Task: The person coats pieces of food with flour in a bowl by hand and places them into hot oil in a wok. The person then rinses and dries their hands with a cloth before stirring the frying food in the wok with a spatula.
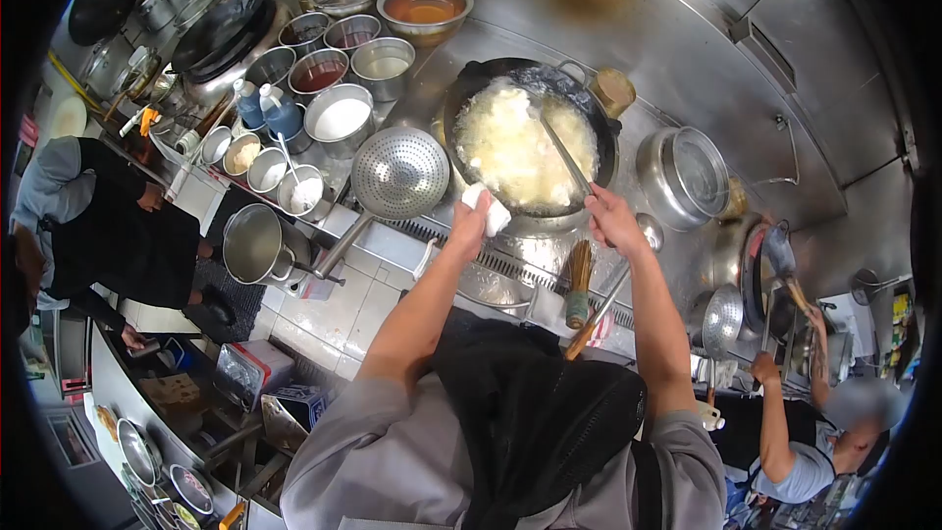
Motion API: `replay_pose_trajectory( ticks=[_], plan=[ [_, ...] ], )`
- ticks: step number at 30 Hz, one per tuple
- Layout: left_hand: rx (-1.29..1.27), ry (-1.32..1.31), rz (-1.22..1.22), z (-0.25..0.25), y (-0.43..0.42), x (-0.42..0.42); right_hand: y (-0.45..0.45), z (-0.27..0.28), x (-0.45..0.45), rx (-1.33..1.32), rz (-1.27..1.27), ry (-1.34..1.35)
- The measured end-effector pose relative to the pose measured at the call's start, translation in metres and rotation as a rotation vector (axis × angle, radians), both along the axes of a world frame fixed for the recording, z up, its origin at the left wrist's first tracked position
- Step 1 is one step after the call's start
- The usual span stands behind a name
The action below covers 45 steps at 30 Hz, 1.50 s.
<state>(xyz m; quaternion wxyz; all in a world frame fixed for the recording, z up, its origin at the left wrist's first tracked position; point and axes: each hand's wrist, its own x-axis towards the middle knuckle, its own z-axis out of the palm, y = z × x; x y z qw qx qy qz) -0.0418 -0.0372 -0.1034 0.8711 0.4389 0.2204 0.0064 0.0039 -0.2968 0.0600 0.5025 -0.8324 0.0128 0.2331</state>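
Observation:
A dark wok [604,142] in front of me is full of pale, foaming, bubbling food [520,157]. My left hand [468,226] is closed around a folded white cloth [496,214] at the wok's near left rim. In my right hand [614,221] is the handle of a long ladle [565,147], which slants into the foam and leaves its head partly hidden. A perforated strainer [399,173] lies left of the wok, its handle pointing toward me. Near my right forearm are a bamboo brush [578,285] and another long-handled ladle [650,229].
Steel pots of sauces and powders [339,113] crowd the left counter, near a bowl of amber liquid [425,6]. A steel pot [684,177] stands right of the wok. One co-worker [128,226] is at left, another [785,442] at right.

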Motion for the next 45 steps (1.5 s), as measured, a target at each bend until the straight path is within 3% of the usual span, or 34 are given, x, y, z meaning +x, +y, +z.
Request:
replay_pose_trajectory(
  ticks=[3,4,9,11,14,18,22,23,27,33,39,45],
  plan=[
    [-0.044,-0.094,-0.046,-0.002,0.002,-0.002,0.0,-0.015,-0.031,-0.393,0.14,-0.469],
    [-0.029,-0.124,-0.039,-0.002,0.001,-0.002,-0.001,-0.022,-0.044,-0.371,0.123,-0.576],
    [-0.059,-0.087,-0.068,0.011,-0.001,-0.006,-0.009,-0.017,-0.114,-0.5,0.098,-0.622],
    [-0.009,0.115,0.016,0.027,-0.007,-0.01,-0.021,-0.023,-0.132,-0.495,0.099,-0.706],
    [0.05,0.249,0.042,0.026,-0.011,-0.004,-0.038,-0.016,-0.158,-0.58,0.119,-0.668],
    [-0.004,0.122,-0.098,0.018,-0.002,0.004,-0.054,0.028,-0.184,-0.556,0.089,-0.63],
    [-0.028,0.05,-0.085,0.009,0.001,0.004,-0.083,0.096,-0.196,-0.544,0.07,-0.618],
    [-0.019,0.056,-0.09,0.008,0.001,0.005,-0.076,0.133,-0.2,-0.626,0.068,-0.5],
    [0.005,0.059,-0.122,0.007,0.003,0.005,-0.074,0.182,-0.203,-0.709,0.138,-0.409],
    [-0.041,-0.011,-0.155,0.007,0.006,0.002,-0.055,0.129,-0.188,-0.889,0.264,-0.502],
    [-0.071,-0.01,-0.181,0.008,0.01,0.002,-0.051,0.028,-0.173,-0.955,0.173,-0.473],
    [-0.1,-0.021,-0.173,0.004,0.009,0.003,-0.041,-0.019,-0.171,-0.939,0.109,-0.45]
  ],
)
